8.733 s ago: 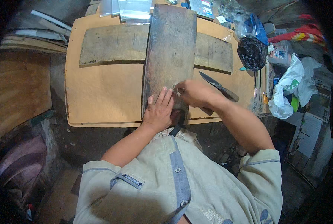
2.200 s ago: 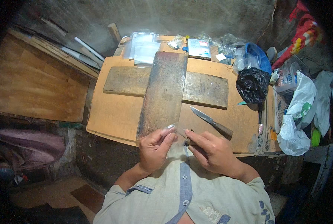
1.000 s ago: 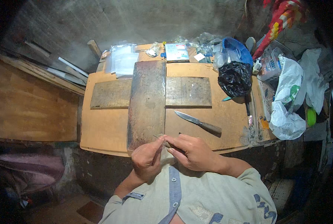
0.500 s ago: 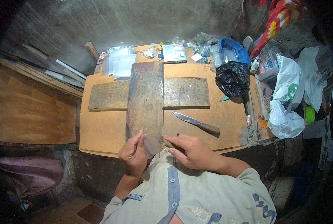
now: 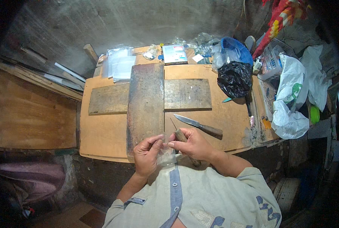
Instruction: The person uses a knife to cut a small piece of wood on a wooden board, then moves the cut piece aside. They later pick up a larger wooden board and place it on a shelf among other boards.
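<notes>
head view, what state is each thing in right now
Left hand: pinching clear plastic
Right hand: closed around a pointed tool, spike bare, aimed away from the body
Knife: lying flat, unheld, blade bare
Long board: lying across the lower board
Black bag: crumpled
White bag: crumpled

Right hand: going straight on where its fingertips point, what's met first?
Probably the clear film-like piece between the fingertips, if the right hand isn't already touching it; behind that, the left hand, roughly opposite. Depth is hard to judge.
</notes>
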The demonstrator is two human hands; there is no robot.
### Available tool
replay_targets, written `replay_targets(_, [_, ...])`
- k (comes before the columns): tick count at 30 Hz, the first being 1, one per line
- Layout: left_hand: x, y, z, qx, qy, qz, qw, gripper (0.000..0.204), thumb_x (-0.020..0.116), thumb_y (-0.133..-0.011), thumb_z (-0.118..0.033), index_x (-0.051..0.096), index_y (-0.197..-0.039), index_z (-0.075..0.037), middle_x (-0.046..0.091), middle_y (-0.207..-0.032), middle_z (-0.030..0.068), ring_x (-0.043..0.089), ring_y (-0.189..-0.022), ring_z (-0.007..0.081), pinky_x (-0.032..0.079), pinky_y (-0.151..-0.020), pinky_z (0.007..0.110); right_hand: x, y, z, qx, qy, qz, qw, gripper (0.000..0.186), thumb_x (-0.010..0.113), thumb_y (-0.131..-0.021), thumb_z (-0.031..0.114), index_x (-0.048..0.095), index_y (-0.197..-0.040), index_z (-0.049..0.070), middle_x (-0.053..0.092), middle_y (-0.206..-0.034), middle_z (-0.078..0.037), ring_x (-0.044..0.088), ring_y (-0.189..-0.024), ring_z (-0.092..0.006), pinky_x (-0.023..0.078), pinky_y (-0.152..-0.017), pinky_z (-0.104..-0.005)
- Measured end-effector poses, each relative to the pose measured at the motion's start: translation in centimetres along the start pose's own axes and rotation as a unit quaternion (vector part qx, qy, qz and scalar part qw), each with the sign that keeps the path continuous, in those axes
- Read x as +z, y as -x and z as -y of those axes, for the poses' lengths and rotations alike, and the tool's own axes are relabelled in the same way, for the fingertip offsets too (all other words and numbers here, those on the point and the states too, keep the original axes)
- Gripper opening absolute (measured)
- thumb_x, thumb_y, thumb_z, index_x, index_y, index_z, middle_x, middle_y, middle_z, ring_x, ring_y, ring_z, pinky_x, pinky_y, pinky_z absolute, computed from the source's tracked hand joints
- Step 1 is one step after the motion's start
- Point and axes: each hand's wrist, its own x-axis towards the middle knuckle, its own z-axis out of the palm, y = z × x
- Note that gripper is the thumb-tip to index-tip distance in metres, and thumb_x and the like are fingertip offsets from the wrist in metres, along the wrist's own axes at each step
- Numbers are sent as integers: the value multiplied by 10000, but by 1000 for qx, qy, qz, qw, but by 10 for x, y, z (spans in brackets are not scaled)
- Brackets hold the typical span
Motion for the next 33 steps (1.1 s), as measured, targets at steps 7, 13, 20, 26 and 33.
replay_targets(7, [7,-5,0,-19,-30,-2,999,226,689,-939,-16,684,-1162,14,735,-931,79,693,-772,120,535,-646,236,-5,-5,-10,2,-9,-35,999,144,701,-941,167,655,-972,33,604,-735,52,502,-594,-19,387,-507,-217])
replay_targets(13, [1,-13,14,-28,-54,-34,998,234,697,-932,-24,683,-1165,-5,724,-893,66,691,-706,118,512,-575,222,-10,-13,-18,-7,37,-55,998,134,684,-940,147,649,-971,21,599,-737,53,512,-602,-33,413,-523,-227])
replay_targets(20, [-31,-30,55,-28,-126,-78,989,297,693,-932,-61,664,-1225,-20,712,-1063,123,695,-986,195,552,-852,320,-40,-26,-39,-8,-7,-158,987,142,698,-918,157,636,-966,39,580,-740,37,505,-601,-36,423,-534,-229])
replay_targets(26, [-65,-43,98,99,-471,-94,872,530,727,-873,-193,562,-1362,-72,498,-1432,205,357,-1425,404,266,-1181,522,-92,-50,-68,14,-46,-305,951,150,708,-905,146,603,-984,74,591,-746,16,503,-525,-60,401,-462,-233])
replay_targets(33, [-68,-46,127,89,-593,-86,795,662,708,-869,-326,482,-1440,-79,366,-1542,199,205,-1500,408,112,-1226,562,-147,-79,-95,44,-105,-373,921,99,686,-886,102,600,-928,77,589,-749,0,501,-519,-79,414,-463,-246])
